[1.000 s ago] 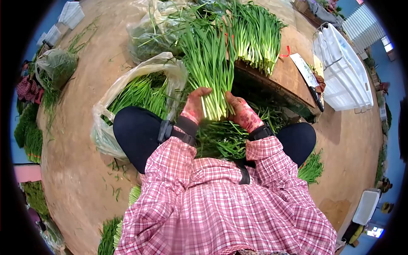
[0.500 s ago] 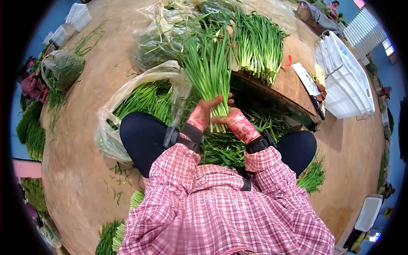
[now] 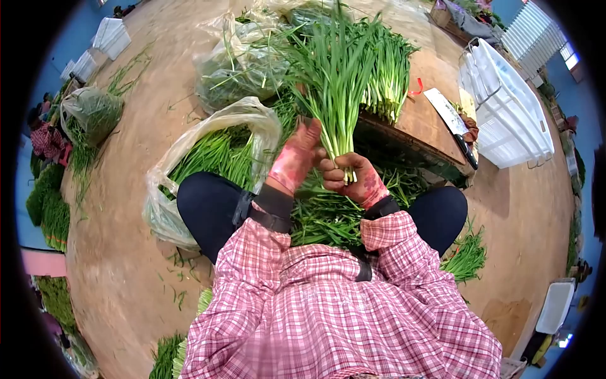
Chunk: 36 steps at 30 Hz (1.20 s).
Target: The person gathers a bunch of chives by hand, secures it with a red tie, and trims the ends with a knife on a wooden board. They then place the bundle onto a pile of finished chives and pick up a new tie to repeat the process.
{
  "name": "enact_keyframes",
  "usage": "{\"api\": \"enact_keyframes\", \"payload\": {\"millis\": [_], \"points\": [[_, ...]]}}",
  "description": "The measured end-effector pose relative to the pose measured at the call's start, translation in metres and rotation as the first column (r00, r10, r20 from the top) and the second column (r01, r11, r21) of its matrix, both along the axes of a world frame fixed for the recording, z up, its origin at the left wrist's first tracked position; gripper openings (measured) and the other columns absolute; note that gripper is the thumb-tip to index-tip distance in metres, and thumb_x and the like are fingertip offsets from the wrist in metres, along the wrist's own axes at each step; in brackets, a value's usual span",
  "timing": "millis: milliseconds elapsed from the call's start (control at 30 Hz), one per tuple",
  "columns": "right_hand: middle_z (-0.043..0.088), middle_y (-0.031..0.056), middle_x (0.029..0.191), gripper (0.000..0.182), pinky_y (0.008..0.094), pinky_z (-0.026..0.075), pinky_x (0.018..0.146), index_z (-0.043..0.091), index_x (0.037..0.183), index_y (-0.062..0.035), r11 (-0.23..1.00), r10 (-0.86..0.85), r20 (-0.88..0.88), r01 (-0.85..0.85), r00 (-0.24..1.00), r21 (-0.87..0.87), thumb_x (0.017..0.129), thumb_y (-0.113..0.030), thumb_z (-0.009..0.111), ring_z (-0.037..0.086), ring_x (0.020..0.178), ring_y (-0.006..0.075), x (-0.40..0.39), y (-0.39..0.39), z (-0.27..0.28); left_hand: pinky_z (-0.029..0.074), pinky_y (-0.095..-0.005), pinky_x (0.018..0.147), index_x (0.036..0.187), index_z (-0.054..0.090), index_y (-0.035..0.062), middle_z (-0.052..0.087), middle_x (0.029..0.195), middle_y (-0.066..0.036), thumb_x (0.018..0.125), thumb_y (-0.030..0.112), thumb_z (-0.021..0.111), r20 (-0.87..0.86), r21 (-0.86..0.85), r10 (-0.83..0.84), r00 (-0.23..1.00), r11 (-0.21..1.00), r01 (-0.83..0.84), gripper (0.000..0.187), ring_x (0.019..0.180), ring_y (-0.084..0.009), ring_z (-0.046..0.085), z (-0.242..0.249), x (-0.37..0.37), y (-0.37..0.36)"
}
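Observation:
A bunch of garlic chives (image 3: pixel 341 107) stands upright in front of me, leaves up and pale stalk ends down. My right hand (image 3: pixel 356 178) is closed around its lower end, with the cut ends showing below the fingers. Beside the stalks on the left is my left hand (image 3: pixel 302 151), edge-on and seemingly flat; its fingers are partly smeared and hidden. Both wrists have pink patterned covers and dark bands. Loose green leaves (image 3: pixel 328 218) lie beneath my hands, between my knees. Behind the held bunch, more garlic chives (image 3: pixel 386 82) rest on a wooden board (image 3: pixel 429 136).
A cleaver (image 3: pixel 449 120) with a black handle lies on the board near a red strip (image 3: pixel 416 87). White plastic crates (image 3: pixel 505 107) stand at right. Left of my hands is an open plastic bag (image 3: pixel 165 208) of greens; another full bag (image 3: pixel 237 72) sits behind. Other people work at far left.
The bunch has moved slightly right and stands more upright. My right hand has shifted down to its stalk ends. My left hand has come off the stalks to their left side.

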State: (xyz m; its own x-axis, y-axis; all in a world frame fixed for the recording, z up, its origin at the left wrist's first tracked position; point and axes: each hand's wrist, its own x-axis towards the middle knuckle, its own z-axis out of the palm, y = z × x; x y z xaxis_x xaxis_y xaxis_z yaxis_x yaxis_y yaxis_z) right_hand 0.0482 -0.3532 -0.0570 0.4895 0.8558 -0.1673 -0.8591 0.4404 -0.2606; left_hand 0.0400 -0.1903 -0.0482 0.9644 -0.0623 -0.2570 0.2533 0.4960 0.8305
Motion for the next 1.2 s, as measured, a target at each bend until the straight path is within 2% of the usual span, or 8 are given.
{"api": "enact_keyframes", "payload": {"millis": [67,300,500,700,767,800,867,1200], "points": [[0.045,0.0006,0.079,0.039,0.0248,0.031,0.055,0.049,0.116,0.0061,0.997,0.025,-0.009,-0.024,1.000,0.067,0.080,-0.008,0.051,0.034,0.056,0.0085,-0.004,-0.001,0.006,0.047,-0.0248,0.066,0.118,0.057,0.0018,0.061,0.087,0.000,0.082,0.063,0.060,0.025,-0.501,-0.199,0.980,0.846,0.184,0.071,0.072,-0.0115,0.054,0.004,-0.004,-0.001],[0.066,0.0140,0.103,0.043,0.0467,0.056,0.076,0.056,0.115,0.0001,0.847,0.017,0.303,0.147,0.953,-0.511,0.096,-0.039,0.055,0.067,0.090,0.0289,-0.002,-0.010,0.002,0.052,-0.0367,0.089,0.121,0.059,-0.0027,0.066,0.109,-0.013,0.092,0.033,0.058,0.241,0.286,-0.119,0.963,0.957,0.047,0.046,0.100,-0.0243,0.064,-0.056,0.009,0.000],[0.067,0.0124,0.099,0.055,0.0428,0.057,0.069,0.056,0.116,-0.0031,0.925,0.138,0.196,-0.056,0.971,-0.377,0.096,-0.053,0.045,0.067,0.088,0.0279,-0.003,-0.011,-0.008,0.040,-0.0477,0.106,0.140,0.040,-0.0025,0.054,0.129,-0.023,0.091,0.038,0.052,0.110,-0.626,-0.375,0.920,0.693,0.357,0.064,0.116,-0.0355,0.056,-0.056,0.003,-0.014],[0.068,0.0102,0.078,0.056,0.0257,0.049,0.056,0.064,0.096,0.0020,0.335,0.482,0.370,0.223,0.794,-0.915,0.094,-0.053,0.051,0.064,0.059,0.0176,0.006,-0.035,0.025,0.048,-0.0474,0.096,0.142,0.038,0.0022,0.058,0.126,-0.018,0.093,0.024,0.053,0.174,-0.517,-0.339,0.924,0.767,0.379,0.056,0.110,-0.0329,0.061,-0.068,0.009,-0.013],[0.065,0.0069,0.070,0.044,0.0253,0.047,0.056,0.065,0.088,0.0015,0.362,0.156,0.653,0.572,0.742,-0.736,0.092,-0.042,0.061,0.060,0.059,0.0131,0.011,-0.034,0.026,0.052,-0.0495,0.091,0.142,0.039,0.0034,0.060,0.124,-0.017,0.093,0.025,0.054,0.117,-0.561,-0.344,0.932,0.751,0.348,0.056,0.104,-0.0339,0.063,-0.075,0.008,-0.011],[0.063,0.0052,0.070,0.029,0.0263,0.045,0.055,0.066,0.088,0.0004,0.076,0.434,0.709,0.761,0.556,-0.644,0.090,-0.028,0.067,0.056,0.059,0.0106,0.018,-0.034,0.033,0.055,-0.0505,0.083,0.139,0.044,0.0039,0.061,0.122,-0.018,0.094,0.029,0.054,0.060,-0.579,-0.311,0.949,0.764,0.287,0.053,0.098,-0.0347,0.066,-0.061,0.002,-0.013],[0.063,0.0023,0.078,0.017,0.0251,0.044,0.059,0.066,0.097,-0.0011,0.206,0.303,0.856,0.849,0.418,-0.487,0.090,-0.017,0.065,0.055,0.067,0.0085,0.032,-0.024,0.035,0.056,-0.0499,0.081,0.137,0.046,0.0040,0.062,0.120,-0.018,0.095,0.032,0.054,0.080,-0.539,-0.296,0.952,0.790,0.291,0.051,0.100,-0.0349,0.065,-0.069,0.004,-0.012],[0.068,0.0112,0.089,0.033,0.0309,0.051,0.071,0.065,0.114,-0.0042,0.294,0.686,0.712,0.838,0.149,-0.460,0.085,-0.021,0.065,0.063,0.075,0.0188,0.126,0.046,0.050,0.058,-0.0320,0.070,0.130,0.048,-0.0006,0.062,0.116,-0.025,0.097,0.034,0.051,0.125,-0.594,-0.204,0.971,0.768,0.238,0.048,0.097,-0.0287,0.067,-0.068,0.002,-0.016]]}}
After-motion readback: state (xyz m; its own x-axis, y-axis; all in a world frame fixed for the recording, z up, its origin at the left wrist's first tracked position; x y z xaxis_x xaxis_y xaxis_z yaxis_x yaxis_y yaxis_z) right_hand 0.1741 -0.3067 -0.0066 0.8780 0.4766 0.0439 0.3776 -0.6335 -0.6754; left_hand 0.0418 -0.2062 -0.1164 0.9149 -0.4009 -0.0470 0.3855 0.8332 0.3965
